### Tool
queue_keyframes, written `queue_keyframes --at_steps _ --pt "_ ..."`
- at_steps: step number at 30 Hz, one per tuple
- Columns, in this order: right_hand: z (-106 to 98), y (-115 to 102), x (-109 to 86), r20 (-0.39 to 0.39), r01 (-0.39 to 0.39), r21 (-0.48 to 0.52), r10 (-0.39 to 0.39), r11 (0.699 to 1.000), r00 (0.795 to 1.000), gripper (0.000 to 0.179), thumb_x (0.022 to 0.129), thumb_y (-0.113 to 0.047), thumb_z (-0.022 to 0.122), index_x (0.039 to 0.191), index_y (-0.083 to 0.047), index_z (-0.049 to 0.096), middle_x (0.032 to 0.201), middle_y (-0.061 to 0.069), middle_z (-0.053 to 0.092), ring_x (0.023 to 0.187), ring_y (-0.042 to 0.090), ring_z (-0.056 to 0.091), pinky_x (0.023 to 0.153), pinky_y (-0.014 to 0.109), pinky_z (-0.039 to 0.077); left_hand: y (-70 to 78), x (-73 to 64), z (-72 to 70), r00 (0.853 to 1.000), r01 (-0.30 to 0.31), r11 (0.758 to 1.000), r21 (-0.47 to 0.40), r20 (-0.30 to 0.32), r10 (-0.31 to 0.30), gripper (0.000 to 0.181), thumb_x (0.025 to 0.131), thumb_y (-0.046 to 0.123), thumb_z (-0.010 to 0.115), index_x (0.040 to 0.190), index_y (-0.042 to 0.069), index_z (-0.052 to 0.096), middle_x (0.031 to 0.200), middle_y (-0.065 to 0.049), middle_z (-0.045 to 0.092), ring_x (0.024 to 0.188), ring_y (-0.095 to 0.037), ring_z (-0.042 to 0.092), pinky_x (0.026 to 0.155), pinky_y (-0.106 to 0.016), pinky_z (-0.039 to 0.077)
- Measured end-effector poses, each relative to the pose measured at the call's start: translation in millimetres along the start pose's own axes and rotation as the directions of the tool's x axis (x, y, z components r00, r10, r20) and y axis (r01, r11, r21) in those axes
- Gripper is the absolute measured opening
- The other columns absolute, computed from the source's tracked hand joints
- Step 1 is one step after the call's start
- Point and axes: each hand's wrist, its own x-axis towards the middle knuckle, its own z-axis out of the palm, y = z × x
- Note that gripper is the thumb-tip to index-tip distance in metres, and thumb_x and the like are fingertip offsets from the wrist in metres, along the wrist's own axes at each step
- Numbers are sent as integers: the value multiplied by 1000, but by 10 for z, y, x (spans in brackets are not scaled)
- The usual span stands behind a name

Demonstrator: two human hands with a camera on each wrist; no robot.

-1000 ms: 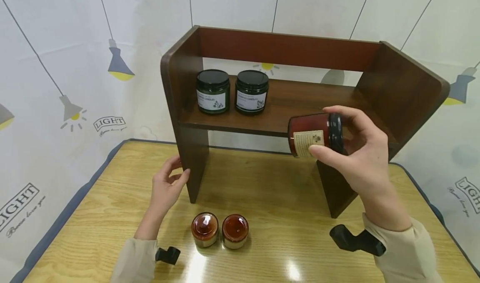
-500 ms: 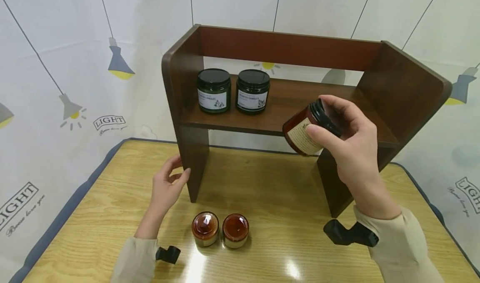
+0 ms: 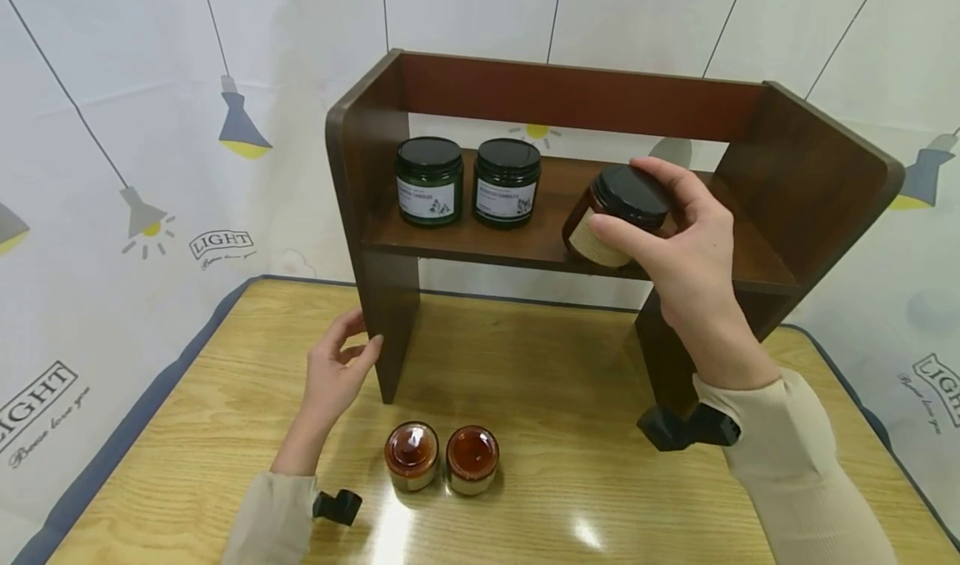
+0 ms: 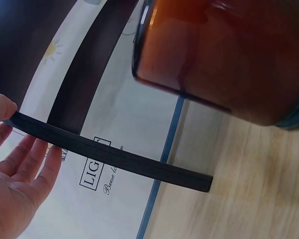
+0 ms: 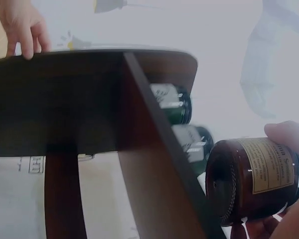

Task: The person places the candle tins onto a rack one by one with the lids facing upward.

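In the head view my right hand (image 3: 693,252) grips an amber candle jar (image 3: 592,236) by its black lid end, thumb at the label. The jar tilts at the front edge of the dark wooden shelf (image 3: 558,252); its base faces the right wrist camera. My left hand (image 3: 335,373) pinches the front edge of the shelf's left side panel (image 4: 114,154), thumb on one side, fingers on the other. On the shelf board, two green candle jars (image 3: 430,186) with black lids and white labels stand side by side at the left.
Two more amber jars (image 3: 472,457) stand side by side on the wooden table (image 3: 570,465), in front of the shelf's left leg; one looms large in the left wrist view. The shelf's right side panel (image 3: 810,190) rises beyond my right hand. A printed cloth backdrop surrounds the table.
My right hand has moved left and up with the amber jar, turning it from lying sideways to nearly upright, lid up, at the shelf's front edge. The left hand has stayed put.
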Motion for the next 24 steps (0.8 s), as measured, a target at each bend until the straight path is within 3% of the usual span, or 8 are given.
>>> queue_keyframes --at_steps 6,13,22,24 --pt "5 93 146 2 -44 -69 45 997 999 53 76 -3 75 125 -6 56 121 8 49 105 20 50 78 17 48 1 -3 -8 1000 14 1000 -5 5 -14 35 83 -11 62 117 -8 57 102 -26 60 93 -3 56 70 -16 52" --pt "20 156 211 15 -80 -219 86 972 996 61 76 -7 77 132 -10 52 126 8 46 106 19 49 78 19 48 6 2 -9 1000 13 1000 -5 5 -13 34 83 -11 61 117 -8 57 102 -26 60 93 -5 56 71 -14 51" --pt "104 144 268 24 -97 -258 107 961 994 61 76 -11 77 132 -10 52 126 9 49 105 18 50 80 22 47 3 -1 -17 1000 4 1000 9 -11 -4 35 83 -11 62 117 -7 58 101 -14 62 93 -9 58 70 -18 53" --pt "118 155 284 24 -104 -249 114 963 993 62 76 -11 77 132 -10 51 126 9 49 105 18 50 79 21 48 -4 -3 -17 1000 3 1000 8 -9 -3 35 83 -11 62 117 -7 58 101 -16 62 93 -9 58 70 -17 52"
